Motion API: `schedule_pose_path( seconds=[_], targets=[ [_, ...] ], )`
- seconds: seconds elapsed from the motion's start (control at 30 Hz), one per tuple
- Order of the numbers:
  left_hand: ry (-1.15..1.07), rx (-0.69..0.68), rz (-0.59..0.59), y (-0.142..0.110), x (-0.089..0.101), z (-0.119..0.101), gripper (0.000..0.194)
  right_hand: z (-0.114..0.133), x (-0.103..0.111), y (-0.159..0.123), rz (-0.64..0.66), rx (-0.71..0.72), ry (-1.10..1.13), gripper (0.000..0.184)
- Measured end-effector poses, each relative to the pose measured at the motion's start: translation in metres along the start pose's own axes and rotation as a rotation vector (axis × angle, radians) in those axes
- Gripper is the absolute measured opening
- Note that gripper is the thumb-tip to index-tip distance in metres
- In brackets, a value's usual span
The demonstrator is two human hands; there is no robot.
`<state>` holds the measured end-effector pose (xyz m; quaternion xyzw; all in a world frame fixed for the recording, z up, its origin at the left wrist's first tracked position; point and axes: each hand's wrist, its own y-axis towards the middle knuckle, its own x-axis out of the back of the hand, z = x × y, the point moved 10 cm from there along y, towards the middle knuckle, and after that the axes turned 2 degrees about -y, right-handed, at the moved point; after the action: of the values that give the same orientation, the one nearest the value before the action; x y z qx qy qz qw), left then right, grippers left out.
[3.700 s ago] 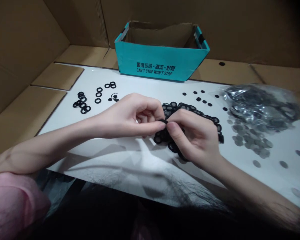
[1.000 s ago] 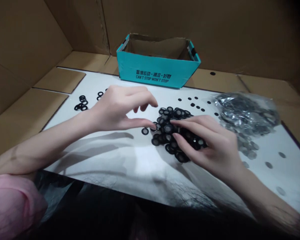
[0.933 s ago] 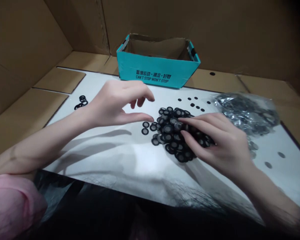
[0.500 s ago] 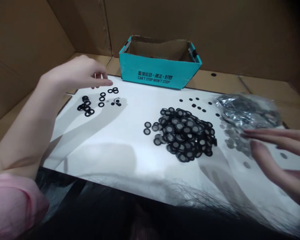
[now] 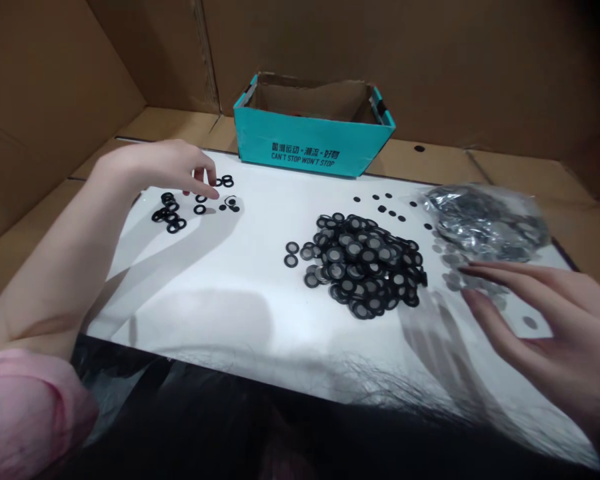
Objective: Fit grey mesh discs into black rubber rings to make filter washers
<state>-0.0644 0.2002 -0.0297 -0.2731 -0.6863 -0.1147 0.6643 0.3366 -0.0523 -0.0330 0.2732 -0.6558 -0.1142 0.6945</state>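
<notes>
At the left of the white board, my left hand (image 5: pixel 187 170) hovers over the black rings (image 5: pixel 200 209), thumb and fingers apart, with nothing seen between them. More black rings (image 5: pixel 169 213) lie bunched just below it. On the right, my right hand (image 5: pixel 535 313) reaches over the grey discs (image 5: pixel 450 260), its thumb and fingertips apart and near them; no disc shows in its grasp. Between the hands lies a heap of black rings with grey centres (image 5: pixel 367 267). Two such filled rings (image 5: pixel 291 254) sit just left of the heap.
A turquoise cardboard box (image 5: pixel 305 140) stands open-topped at the back. A clear plastic bag of grey discs (image 5: pixel 485 223) lies at the right. Small black discs (image 5: pixel 382 209) are scattered behind the heap. Cardboard walls (image 5: pixel 380 47) enclose the white board (image 5: pixel 220 267).
My hands have parted from the heap: the left moved to the loose rings, the right to the grey discs. Two filled rings now lie beside the heap.
</notes>
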Motion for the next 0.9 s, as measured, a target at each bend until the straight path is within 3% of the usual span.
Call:
schedule_pose_path(
  seconds=[0.07, 0.13, 0.23, 0.37, 0.47, 0.6, 0.9],
  targets=[
    [0.042, 0.037, 0.056, 0.002, -0.007, 0.003, 0.047, 0.046, 0.004, 0.042, -0.069, 0.154, -0.032, 0.013],
    [0.068, 0.127, 0.176, 0.002, -0.019, 0.01, 0.056, 0.064, 0.006, 0.06, -0.101, 0.179, -0.021, 0.011],
    [0.064, 0.166, 0.28, 0.004, -0.031, 0.01, 0.063, 0.079, -0.004, 0.065, -0.067, 0.197, 0.058, 0.016],
    [0.032, 0.163, 0.306, 0.007, -0.037, 0.011, 0.067, 0.116, -0.027, 0.073, 0.01, 0.27, 0.201, 0.017],
    [0.02, 0.158, 0.329, 0.008, -0.042, 0.014, 0.07, 0.137, -0.044, 0.081, 0.07, 0.292, 0.187, 0.018],
    [-0.001, 0.137, 0.344, 0.006, -0.044, 0.01, 0.069, 0.145, -0.057, 0.083, 0.137, 0.31, 0.117, 0.02],
    [-0.026, 0.105, 0.342, 0.005, -0.041, -0.003, 0.061, 0.143, -0.065, 0.087, 0.2, 0.314, 0.128, 0.013]
  ],
)
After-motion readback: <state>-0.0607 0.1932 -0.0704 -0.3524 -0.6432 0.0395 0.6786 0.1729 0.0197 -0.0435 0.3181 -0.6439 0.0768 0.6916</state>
